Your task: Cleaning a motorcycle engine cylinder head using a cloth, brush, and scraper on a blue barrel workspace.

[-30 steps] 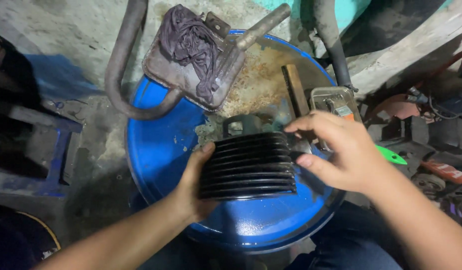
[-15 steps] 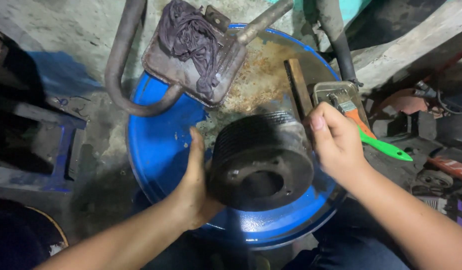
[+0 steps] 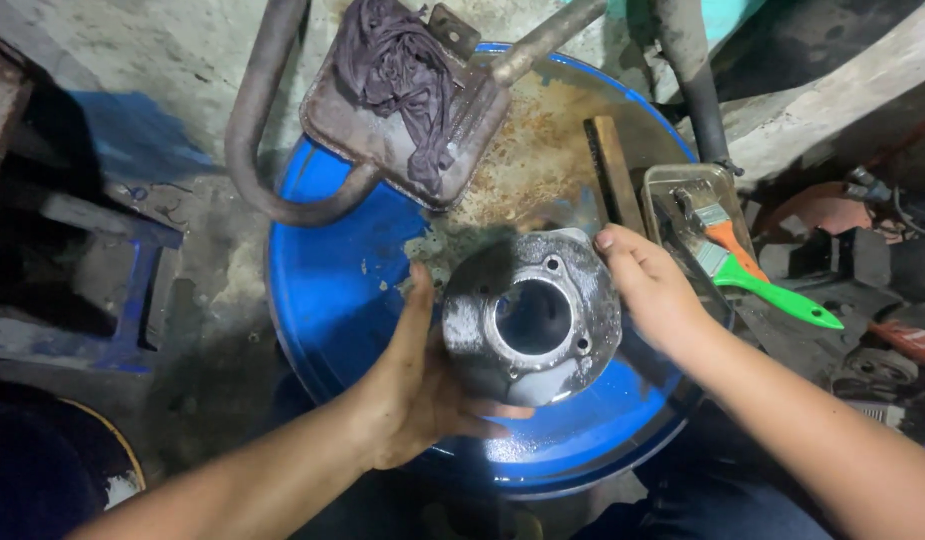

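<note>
left hand (image 3: 422, 385): palm up, fingers spread, cupped under and against the near-left side of the engine cylinder (image 3: 532, 315); thumb runs up its left edge.
right hand (image 3: 654, 290): fingers together, flat against the cylinder's right side, index tip at its top right rim. Not pinching, just pressing.
engine cylinder: grey metal, round, between both hands, held on end so its flat face with the big centre bore and small bolt holes looks up at the camera. Sits over the near half of the drum lid; cannot tell if it touches it.
drum lid (image 3: 332, 290): blue, round, under both hands; rusty, dirty patch beyond the cylinder.
muffler (image 3: 382, 120): rusty box with a bent pipe, well beyond the left hand on the far edge of the lid.
rag (image 3: 402, 70): dark cloth lying on the muffler.
wooden stick (image 3: 612, 175): just beyond the right hand, lying on the lid.
tray (image 3: 662, 190): small metal one, right of the right hand.
paintbrushes (image 3: 752, 275): two in the tray, one orange handle, one green handle sticking out right.
scrap parts (image 3: 862, 240): clutter on the floor, far right of the right hand.
</note>
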